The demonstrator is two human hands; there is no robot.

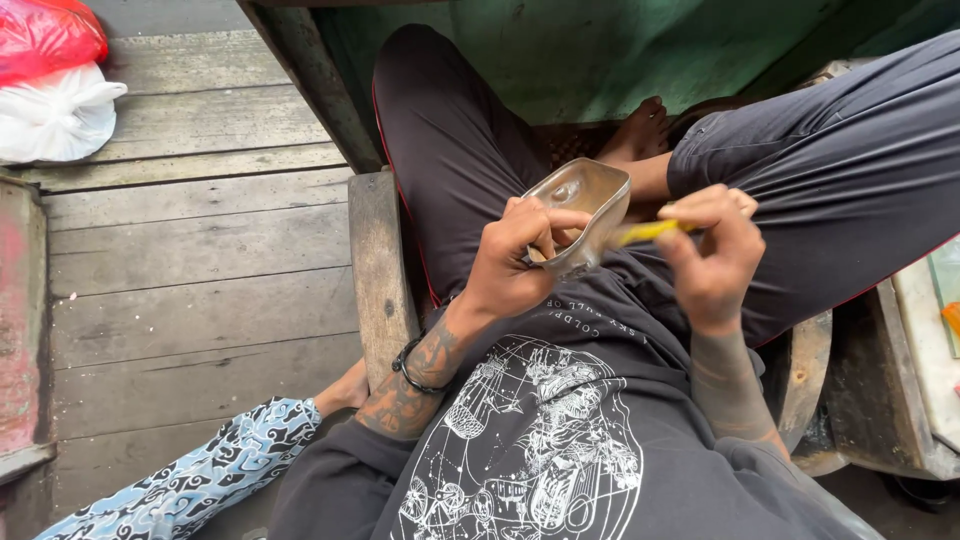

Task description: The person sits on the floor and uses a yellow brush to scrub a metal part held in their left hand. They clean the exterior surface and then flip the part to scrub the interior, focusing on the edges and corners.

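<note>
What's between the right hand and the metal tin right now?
In the head view, a thin yellow tool spans the gap: the right hand pinches one end, the other reaches the metal tin held by the left hand.

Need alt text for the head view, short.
Seated person's left hand holds a small dented metal container over their lap while the right hand puts a yellow tool against its edge. Grey plank floor lies to one side, with red and white bags in the corner.
</note>
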